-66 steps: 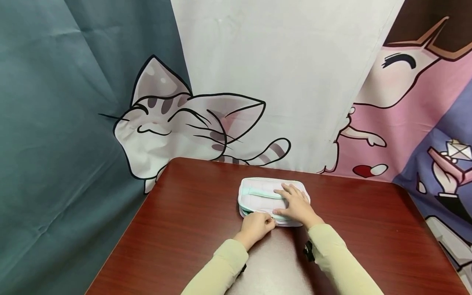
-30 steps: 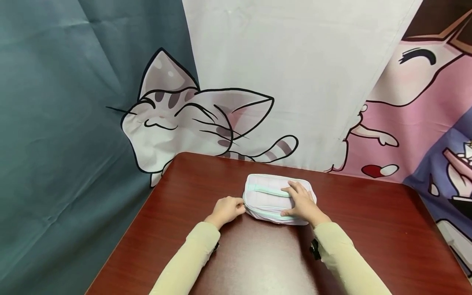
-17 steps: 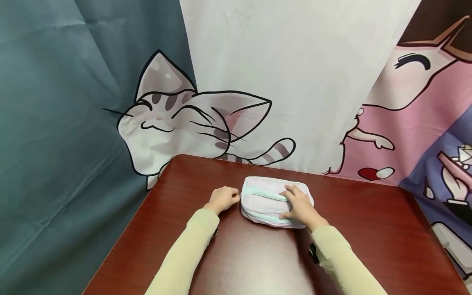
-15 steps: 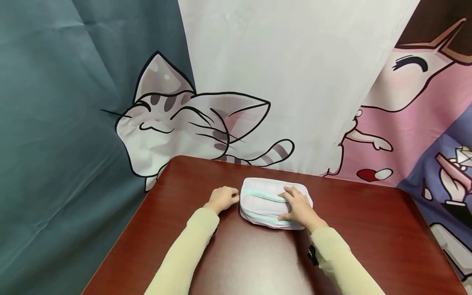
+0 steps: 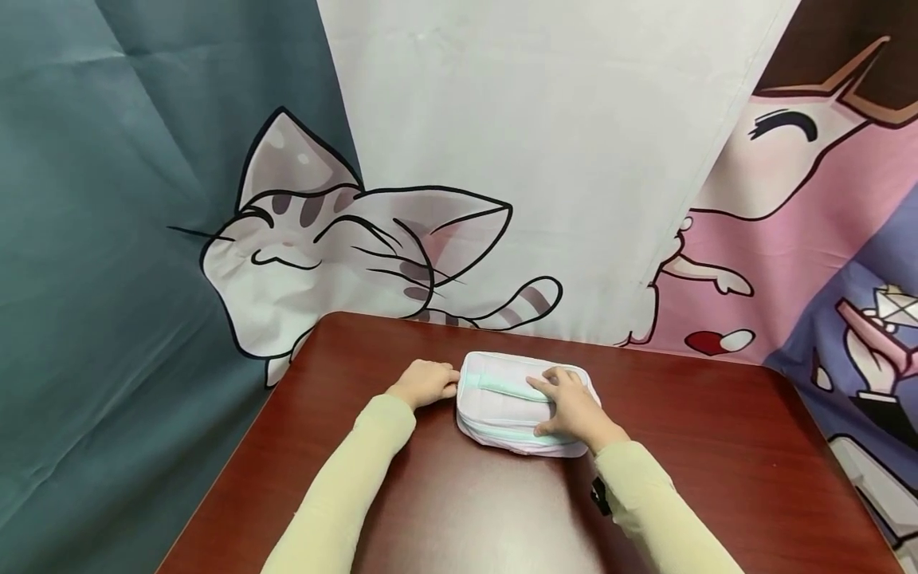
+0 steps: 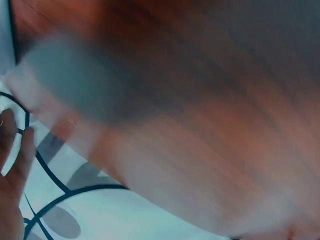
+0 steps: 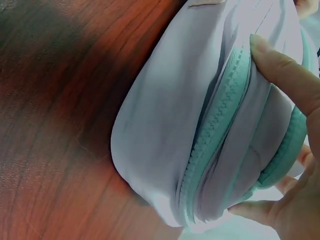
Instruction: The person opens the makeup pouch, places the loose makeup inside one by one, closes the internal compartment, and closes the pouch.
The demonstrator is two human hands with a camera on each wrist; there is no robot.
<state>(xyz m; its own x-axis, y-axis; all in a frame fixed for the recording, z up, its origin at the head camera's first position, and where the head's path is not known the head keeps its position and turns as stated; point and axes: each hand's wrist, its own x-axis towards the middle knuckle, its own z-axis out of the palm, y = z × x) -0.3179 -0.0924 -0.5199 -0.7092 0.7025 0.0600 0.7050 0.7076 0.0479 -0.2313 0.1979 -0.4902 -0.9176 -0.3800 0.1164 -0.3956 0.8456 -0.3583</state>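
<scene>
A pale lilac zippered pouch (image 5: 495, 410) lies on the table with its mint handle (image 5: 511, 390) facing up. My right hand (image 5: 579, 410) rests on its right part, fingers spread; in the right wrist view the thumb (image 7: 282, 67) presses the upper edge by the mint zipper (image 7: 215, 132). That zipper runs along the front, its teeth meshed where visible. At the pouch's left end is my left hand (image 5: 425, 383), its fingertips against or just beside the side. In the left wrist view its fingers (image 6: 22, 157) look extended, with nothing seen between them.
The reddish-brown wooden table (image 5: 717, 462) spreads out on both sides of the pouch. Behind it hangs a cloth backdrop (image 5: 574, 159) printed with a cartoon cat (image 5: 287, 239). A dark device (image 5: 600, 496) is strapped at the right wrist.
My left hand has moved from the pouch's front to its left end, and the gap along the zipper has closed. Its pinching fingers have since loosened. My right hand has stayed on the pouch.
</scene>
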